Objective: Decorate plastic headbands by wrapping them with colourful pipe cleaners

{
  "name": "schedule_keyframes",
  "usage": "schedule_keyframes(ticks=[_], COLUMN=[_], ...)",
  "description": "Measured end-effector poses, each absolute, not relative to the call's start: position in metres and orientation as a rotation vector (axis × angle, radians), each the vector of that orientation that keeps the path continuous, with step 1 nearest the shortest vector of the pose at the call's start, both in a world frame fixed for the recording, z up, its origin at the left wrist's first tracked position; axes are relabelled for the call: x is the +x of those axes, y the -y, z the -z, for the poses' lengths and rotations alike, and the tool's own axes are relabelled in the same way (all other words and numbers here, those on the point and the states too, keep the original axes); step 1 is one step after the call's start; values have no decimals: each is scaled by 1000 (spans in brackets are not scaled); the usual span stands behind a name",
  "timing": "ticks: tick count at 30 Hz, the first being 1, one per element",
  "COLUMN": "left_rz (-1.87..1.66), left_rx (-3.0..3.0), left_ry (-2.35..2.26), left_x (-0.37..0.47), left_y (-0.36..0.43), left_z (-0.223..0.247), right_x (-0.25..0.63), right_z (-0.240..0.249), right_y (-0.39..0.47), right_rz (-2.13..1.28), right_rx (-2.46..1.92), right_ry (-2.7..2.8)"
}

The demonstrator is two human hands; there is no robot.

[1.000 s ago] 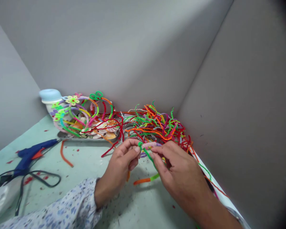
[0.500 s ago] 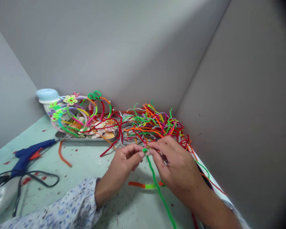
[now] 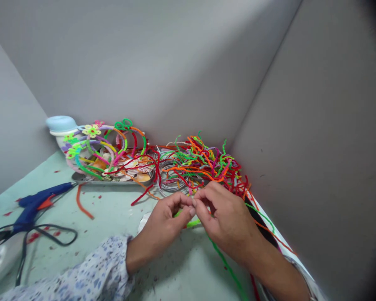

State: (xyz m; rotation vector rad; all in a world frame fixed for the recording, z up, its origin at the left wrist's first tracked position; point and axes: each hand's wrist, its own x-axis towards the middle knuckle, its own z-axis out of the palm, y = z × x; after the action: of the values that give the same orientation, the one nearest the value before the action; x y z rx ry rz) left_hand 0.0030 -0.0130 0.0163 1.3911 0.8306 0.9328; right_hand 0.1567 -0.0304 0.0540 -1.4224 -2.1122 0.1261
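Note:
My left hand (image 3: 167,221) and my right hand (image 3: 224,217) meet at the fingertips above the table, both closed in a pinch. From behind the right hand a long green pipe cleaner (image 3: 227,266) trails down toward the front edge. Its upper end is hidden in the fingers of both hands. A lime-green fuzzy piece (image 3: 193,224) shows in the gap just under the fingertips, partly covered by the left hand. Beside the left wrist, a small whitish object (image 3: 143,220) is half hidden.
Behind the hands lie a tangled heap of colourful pipe cleaners (image 3: 207,156) and wire coils (image 3: 171,177). A metal tray (image 3: 113,183) of shells bears several fuzzy headbands (image 3: 119,133). A blue glue gun (image 3: 31,205) with its cord lies left; a blue-lidded container (image 3: 62,125) stands behind.
The pinched fingertips have come together, covering the green pipe cleaner's curled end. Its tail has swung right, behind my right hand. The lime-green piece appears higher, its orange ends out of sight.

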Motion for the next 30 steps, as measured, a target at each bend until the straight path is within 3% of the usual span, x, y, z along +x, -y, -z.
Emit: schedule_keyframes(ticks=[17, 30], left_rz=[-1093, -1008], left_rx=[1569, 1775], left_ry=[-988, -899], left_x=[2, -3], left_y=[23, 26], left_z=[-16, -19], right_x=[160, 173], right_z=[-58, -75], right_y=[31, 30], right_rz=[-204, -755], right_rx=[-1353, -1411], right_ry=[2040, 2029])
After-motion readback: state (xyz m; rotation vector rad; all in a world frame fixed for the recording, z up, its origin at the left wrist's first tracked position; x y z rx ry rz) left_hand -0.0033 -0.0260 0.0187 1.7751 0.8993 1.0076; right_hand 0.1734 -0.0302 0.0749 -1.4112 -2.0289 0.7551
